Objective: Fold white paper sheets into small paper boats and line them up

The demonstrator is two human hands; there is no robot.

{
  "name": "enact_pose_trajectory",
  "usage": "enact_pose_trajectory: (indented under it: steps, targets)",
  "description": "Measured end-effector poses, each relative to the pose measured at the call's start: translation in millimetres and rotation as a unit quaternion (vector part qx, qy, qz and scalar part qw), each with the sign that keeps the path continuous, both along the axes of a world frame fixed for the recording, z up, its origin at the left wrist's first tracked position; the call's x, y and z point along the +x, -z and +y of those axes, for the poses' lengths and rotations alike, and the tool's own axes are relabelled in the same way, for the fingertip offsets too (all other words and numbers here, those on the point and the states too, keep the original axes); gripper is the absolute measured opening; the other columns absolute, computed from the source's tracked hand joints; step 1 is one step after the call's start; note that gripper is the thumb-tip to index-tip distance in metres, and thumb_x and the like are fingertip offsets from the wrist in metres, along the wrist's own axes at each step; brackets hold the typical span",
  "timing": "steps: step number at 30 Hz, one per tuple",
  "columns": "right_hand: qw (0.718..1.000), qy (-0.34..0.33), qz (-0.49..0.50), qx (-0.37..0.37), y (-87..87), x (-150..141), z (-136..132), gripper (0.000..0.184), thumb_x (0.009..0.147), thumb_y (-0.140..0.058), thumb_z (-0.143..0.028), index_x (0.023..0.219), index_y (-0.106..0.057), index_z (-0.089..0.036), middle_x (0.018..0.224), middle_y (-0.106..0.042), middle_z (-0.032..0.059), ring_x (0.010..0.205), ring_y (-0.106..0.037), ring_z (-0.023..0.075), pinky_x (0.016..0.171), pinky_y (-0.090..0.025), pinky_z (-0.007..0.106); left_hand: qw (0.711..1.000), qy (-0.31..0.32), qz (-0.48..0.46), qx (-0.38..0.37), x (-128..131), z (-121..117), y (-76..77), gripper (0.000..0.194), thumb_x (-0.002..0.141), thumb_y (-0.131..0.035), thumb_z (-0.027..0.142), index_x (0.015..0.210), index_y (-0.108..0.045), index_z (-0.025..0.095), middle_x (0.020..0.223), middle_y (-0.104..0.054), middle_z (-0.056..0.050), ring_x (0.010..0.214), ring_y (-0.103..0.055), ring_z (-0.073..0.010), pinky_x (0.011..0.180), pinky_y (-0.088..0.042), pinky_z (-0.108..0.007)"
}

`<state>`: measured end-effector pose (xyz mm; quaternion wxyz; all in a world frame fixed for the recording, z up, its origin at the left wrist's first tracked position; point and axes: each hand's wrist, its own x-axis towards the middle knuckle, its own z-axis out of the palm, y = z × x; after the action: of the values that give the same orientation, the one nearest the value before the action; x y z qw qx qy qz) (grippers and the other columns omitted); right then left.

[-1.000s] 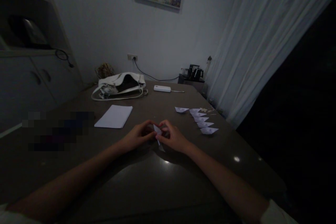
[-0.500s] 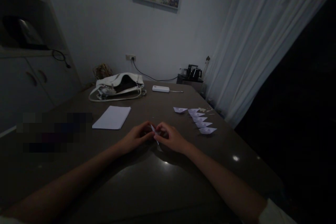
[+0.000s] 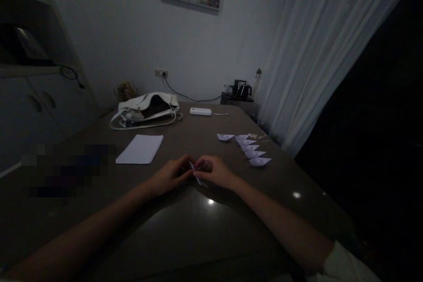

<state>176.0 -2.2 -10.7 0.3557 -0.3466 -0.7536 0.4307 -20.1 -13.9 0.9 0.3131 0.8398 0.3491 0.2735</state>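
Observation:
A small piece of folded white paper [image 3: 199, 181] is pinched between my two hands, low over the dark table. My left hand [image 3: 172, 174] grips it from the left with thumb and fingers. From the right, my right hand [image 3: 216, 170] holds the same paper, thumb in front and fingers curled behind. Much of the paper is hidden by the fingers, so its full shape cannot be made out. To the right lie several folded paper boats [image 3: 255, 154] in a slanting row, with another paper boat [image 3: 225, 137] just left of them.
A stack of white paper [image 3: 140, 149] lies left of my hands. Behind it sits a white handbag [image 3: 145, 108]. A white power bank [image 3: 200, 112] with a short cable rests at the back. Small scraps [image 3: 255, 136] lie beside the boats, near the table's right edge.
The folded paper has tilted, and its lower end now points further right. Both hands keep their hold on it. The whole view has shifted slightly.

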Motion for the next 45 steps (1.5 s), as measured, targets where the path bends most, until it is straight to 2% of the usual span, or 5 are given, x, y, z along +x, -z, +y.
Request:
enact_pose_trajectory:
  steps: [16, 26, 32, 39, 45]
  targets:
    - [1.0, 0.002, 0.019, -0.011, 2.3, -1.2, 2.1, 0.017, 0.071, -0.064, -0.015, 0.086, -0.055, -0.015, 0.084, -0.064, 0.0036, 0.076, -0.062, 0.0139, 0.076, -0.05, 0.031, 1.0, 0.002, -0.001, -0.008, 0.4, 0.4, -1.6, 0.025, 0.086, -0.049, 0.031, 0.107, -0.048, 0.018, 0.089, -0.065, -0.005, 0.076, -0.062, -0.0175, 0.068, -0.046, -0.028]
    - [1.0, -0.005, 0.029, 0.005, 5.6, 0.1, 4.3, 0.016, 0.072, -0.065, -0.02, 0.081, -0.053, -0.015, 0.079, -0.061, 0.0017, 0.071, -0.059, 0.0125, 0.07, -0.048, 0.028, 0.999, -0.031, 0.016, 0.018, -0.4, 0.9, -1.4, 0.021, 0.083, -0.052, 0.033, 0.096, -0.049, 0.017, 0.082, -0.062, -0.003, 0.068, -0.059, -0.0155, 0.059, -0.043, -0.024]
    - [1.0, -0.006, 0.007, -0.001, 3.7, 2.1, 4.3, 0.015, 0.072, -0.065, -0.021, 0.079, -0.053, -0.015, 0.078, -0.06, 0.0014, 0.069, -0.058, 0.0117, 0.068, -0.047, 0.026, 0.999, -0.006, 0.026, 0.029, -0.8, 1.7, -1.8, 0.014, 0.084, -0.05, 0.03, 0.091, -0.051, 0.017, 0.079, -0.061, -0.001, 0.068, -0.058, -0.0143, 0.06, -0.042, -0.023]
    - [0.989, 0.027, -0.104, 0.103, -4.8, 4.4, -1.1, 0.013, 0.075, -0.063, -0.024, 0.083, -0.057, -0.016, 0.067, -0.055, -0.0023, 0.057, -0.048, 0.0086, 0.053, -0.037, 0.018, 0.998, 0.005, 0.035, 0.047, -2.5, 3.0, -2.5, 0.015, 0.084, -0.05, 0.029, 0.093, -0.054, 0.017, 0.08, -0.062, -0.001, 0.07, -0.057, -0.0144, 0.062, -0.042, -0.024]
    - [0.978, 0.054, -0.144, 0.138, -6.6, 2.7, -2.5, 0.008, 0.075, -0.062, -0.02, 0.08, -0.058, -0.017, 0.066, -0.056, -0.0023, 0.057, -0.048, 0.0088, 0.053, -0.035, 0.019, 0.997, 0.001, 0.046, 0.054, -1.4, 3.0, -2.3, 0.015, 0.085, -0.049, 0.029, 0.093, -0.054, 0.018, 0.08, -0.061, -0.001, 0.068, -0.056, -0.0138, 0.061, -0.041, -0.023]
